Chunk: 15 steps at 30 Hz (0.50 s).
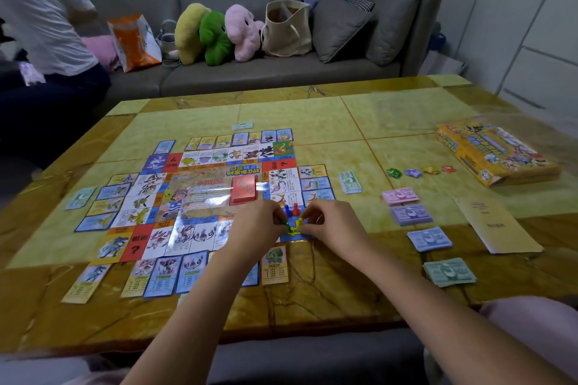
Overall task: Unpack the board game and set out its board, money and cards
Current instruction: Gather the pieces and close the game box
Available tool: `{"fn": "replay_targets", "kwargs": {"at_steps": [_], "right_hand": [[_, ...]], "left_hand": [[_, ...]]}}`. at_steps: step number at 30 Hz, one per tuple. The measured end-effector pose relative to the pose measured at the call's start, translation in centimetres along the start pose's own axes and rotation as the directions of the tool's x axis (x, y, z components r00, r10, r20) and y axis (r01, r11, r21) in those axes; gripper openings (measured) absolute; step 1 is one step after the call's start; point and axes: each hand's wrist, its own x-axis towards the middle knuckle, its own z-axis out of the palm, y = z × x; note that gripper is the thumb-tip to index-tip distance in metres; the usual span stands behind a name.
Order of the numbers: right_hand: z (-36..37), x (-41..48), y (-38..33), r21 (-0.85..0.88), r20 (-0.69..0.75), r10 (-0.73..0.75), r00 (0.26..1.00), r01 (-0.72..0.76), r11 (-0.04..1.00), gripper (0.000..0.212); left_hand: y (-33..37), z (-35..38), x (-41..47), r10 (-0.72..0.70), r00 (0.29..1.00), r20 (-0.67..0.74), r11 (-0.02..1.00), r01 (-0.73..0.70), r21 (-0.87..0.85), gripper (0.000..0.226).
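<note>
From the head camera, the only view there is, the job looks close to finished. The board (200,194) lies flat on the worktop (312,291), and both hands meet over its near right corner. The left hand (253,225) has its grip pinched on a green pawn (285,224), tipped rather than upright, just at the corner square. The right hand (328,222) has its grip closed down beside a yellow pawn (300,222); its fingertips seem to touch the piece, though I cannot tell for sure whether they grasp it. Just beyond the two grips stand a blue pawn (287,210) and a red pawn (296,209), upright and close together on the same corner.

Around the board's edges the property cards (162,275) are laid out in rows on all four sides, and a red card stack (244,194) sits on the board's centre, beyond the left grip. To the right of the right grip, well apart, the money (411,214) lies sorted in separate piles down the worktop. Farther right are four small coloured tokens (419,170), a leaflet (497,225) and the game box (497,153).

So board, money and cards appear set out. What seems left is only standing the last pawns on the start square.
</note>
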Motion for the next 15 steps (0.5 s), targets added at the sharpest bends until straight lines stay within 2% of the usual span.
{"fn": "replay_targets", "kwargs": {"at_steps": [9,15], "right_hand": [[0.12,0.58,0.59,-0.015,0.003,-0.014,1.0,0.014,1.0,0.012],[0.15,0.89,0.62,-0.006,-0.003,0.002,1.0,-0.002,1.0,0.01]], "left_hand": [[-0.25,0.2,0.74,-0.07,0.997,0.027,0.996,0.072,-0.062,0.023],[-0.28,0.26,1.08,-0.092,0.996,0.012,0.994,0.092,-0.055,0.018]]}}
